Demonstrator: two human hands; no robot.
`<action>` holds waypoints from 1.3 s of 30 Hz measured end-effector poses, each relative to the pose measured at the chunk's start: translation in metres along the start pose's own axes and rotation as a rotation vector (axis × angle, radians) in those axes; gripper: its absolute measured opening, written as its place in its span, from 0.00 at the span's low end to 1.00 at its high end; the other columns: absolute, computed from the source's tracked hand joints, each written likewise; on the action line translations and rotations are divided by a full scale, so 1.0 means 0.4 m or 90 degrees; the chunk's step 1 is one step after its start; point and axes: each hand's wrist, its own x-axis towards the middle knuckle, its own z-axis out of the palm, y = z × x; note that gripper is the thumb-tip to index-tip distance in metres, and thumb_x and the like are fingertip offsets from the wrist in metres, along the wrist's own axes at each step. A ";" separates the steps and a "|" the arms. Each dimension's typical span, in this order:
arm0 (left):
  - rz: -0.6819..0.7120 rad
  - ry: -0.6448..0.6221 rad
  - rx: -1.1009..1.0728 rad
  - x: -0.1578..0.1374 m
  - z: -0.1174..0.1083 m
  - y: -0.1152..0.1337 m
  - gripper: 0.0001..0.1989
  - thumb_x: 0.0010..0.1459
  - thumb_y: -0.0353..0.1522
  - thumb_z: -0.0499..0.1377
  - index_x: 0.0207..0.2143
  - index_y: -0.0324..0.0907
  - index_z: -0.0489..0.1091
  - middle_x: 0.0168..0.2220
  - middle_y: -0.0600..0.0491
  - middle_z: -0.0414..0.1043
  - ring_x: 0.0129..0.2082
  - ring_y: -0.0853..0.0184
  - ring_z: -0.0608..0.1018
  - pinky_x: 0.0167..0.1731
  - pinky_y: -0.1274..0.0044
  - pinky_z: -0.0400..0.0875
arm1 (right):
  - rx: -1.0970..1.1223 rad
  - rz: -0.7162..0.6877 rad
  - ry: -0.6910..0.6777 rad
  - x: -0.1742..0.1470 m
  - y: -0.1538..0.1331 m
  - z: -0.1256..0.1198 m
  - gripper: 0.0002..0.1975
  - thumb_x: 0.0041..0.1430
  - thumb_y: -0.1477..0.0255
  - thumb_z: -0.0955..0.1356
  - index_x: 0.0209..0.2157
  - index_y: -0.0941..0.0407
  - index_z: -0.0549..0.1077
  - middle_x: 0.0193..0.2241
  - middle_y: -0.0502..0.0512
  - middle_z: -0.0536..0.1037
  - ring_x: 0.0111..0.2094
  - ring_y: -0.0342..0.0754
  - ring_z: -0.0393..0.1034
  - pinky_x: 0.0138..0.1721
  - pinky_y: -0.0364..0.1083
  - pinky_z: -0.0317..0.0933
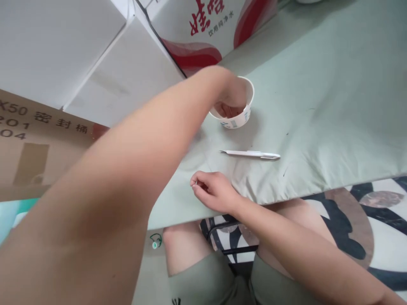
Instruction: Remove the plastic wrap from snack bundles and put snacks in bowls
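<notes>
Left arm (127, 169) was stretched out, apparently so the left hand (238, 92) could be dipped into the tub (233, 124) at one o'clock; the right hand (214, 192) was held at six, fingers curled. Neither hand's grip could be told.

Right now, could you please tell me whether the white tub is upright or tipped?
Upright: the white tub stands on the pale green cloth, its mouth facing up, with the left hand down inside it.
</notes>
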 end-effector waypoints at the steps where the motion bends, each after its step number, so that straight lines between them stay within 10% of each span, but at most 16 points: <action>1: -0.006 0.001 0.004 -0.010 -0.010 0.003 0.08 0.63 0.34 0.61 0.44 0.42 0.72 0.41 0.46 0.68 0.52 0.52 0.75 0.46 0.67 0.70 | 0.007 0.001 0.002 -0.001 0.000 -0.001 0.04 0.59 0.73 0.64 0.34 0.53 0.71 0.23 0.46 0.73 0.24 0.43 0.63 0.33 0.42 0.55; 6: 0.052 0.021 0.082 -0.086 -0.134 0.049 0.06 0.64 0.36 0.58 0.37 0.44 0.73 0.35 0.48 0.67 0.45 0.56 0.75 0.42 0.68 0.67 | 0.002 -0.031 0.007 0.001 0.005 -0.004 0.05 0.60 0.71 0.63 0.33 0.54 0.70 0.21 0.46 0.71 0.23 0.43 0.61 0.32 0.43 0.55; 10: 0.134 -0.004 0.281 -0.316 -0.257 0.002 0.19 0.59 0.33 0.58 0.18 0.45 0.56 0.21 0.55 0.53 0.25 0.65 0.62 0.33 0.70 0.57 | -0.098 -0.114 0.047 -0.018 0.002 -0.005 0.05 0.61 0.71 0.63 0.33 0.53 0.70 0.23 0.49 0.72 0.25 0.45 0.62 0.32 0.44 0.54; 14: -0.087 -0.052 0.413 -0.616 -0.313 -0.145 0.22 0.57 0.30 0.58 0.15 0.44 0.50 0.19 0.56 0.48 0.23 0.67 0.58 0.29 0.71 0.50 | -0.216 -0.220 0.044 -0.116 -0.029 0.072 0.08 0.64 0.70 0.62 0.33 0.54 0.71 0.25 0.53 0.75 0.27 0.46 0.66 0.33 0.46 0.56; 17: -0.218 -0.041 0.457 -0.746 -0.313 -0.241 0.20 0.59 0.30 0.55 0.14 0.43 0.55 0.19 0.54 0.55 0.22 0.68 0.59 0.28 0.72 0.48 | -0.313 -0.263 -0.236 -0.272 -0.043 0.217 0.07 0.64 0.72 0.63 0.34 0.54 0.73 0.27 0.54 0.79 0.27 0.47 0.70 0.33 0.47 0.57; 23: -0.279 0.021 0.451 -0.783 -0.291 -0.296 0.16 0.61 0.35 0.55 0.23 0.41 0.76 0.28 0.46 0.74 0.27 0.63 0.70 0.27 0.71 0.44 | -0.529 -0.111 -0.733 -0.619 0.039 0.439 0.08 0.62 0.66 0.68 0.36 0.54 0.79 0.35 0.55 0.84 0.34 0.53 0.79 0.29 0.47 0.64; 39: -0.243 0.016 0.461 -0.790 -0.286 -0.306 0.17 0.62 0.35 0.53 0.31 0.42 0.82 0.33 0.45 0.80 0.32 0.60 0.77 0.27 0.71 0.51 | -0.583 0.045 -0.758 -0.691 0.087 0.453 0.18 0.57 0.66 0.73 0.49 0.58 0.76 0.44 0.62 0.84 0.47 0.57 0.80 0.54 0.55 0.68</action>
